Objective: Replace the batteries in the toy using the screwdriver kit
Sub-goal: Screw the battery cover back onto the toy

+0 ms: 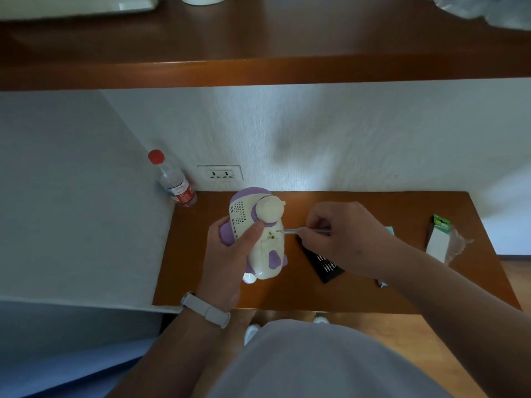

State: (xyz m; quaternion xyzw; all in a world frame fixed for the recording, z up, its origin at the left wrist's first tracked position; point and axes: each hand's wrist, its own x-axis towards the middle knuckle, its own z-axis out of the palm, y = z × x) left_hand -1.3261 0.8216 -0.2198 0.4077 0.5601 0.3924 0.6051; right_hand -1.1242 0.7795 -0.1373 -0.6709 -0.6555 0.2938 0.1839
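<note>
Grips the toy (265, 255) in the left hand (230, 254), raised just over the middle of the table (373, 202), with its cream-and-purple casing tilted and the perforated speaker panel turned up toward the camera. Wraps the fingers round the toy's far flank and presses the thumb across the panel. Wears a pale wristband (205, 308) on that wrist.

Pinches a thin screwdriver (288, 231) in the right hand (339, 237), at 3 o'clock of the toy, with fingers curled over the metal shaft. Holds the shaft roughly level, its tip touching a small recess in the casing, just above the hatch.

At 4 o'clock of the toy, flat on the table and partly hidden under the right hand: a black bit case (324, 262) with rows of bits showing. Well apart at 3 o'clock, near the table's edge: a green-topped battery pack (438, 237). At 10 o'clock, in the table's corner: a red-capped bottle (175, 182), standing. At 12 o'clock, on the wall: a double outlet (219, 173). Above it, a brown shelf (258, 53).
</note>
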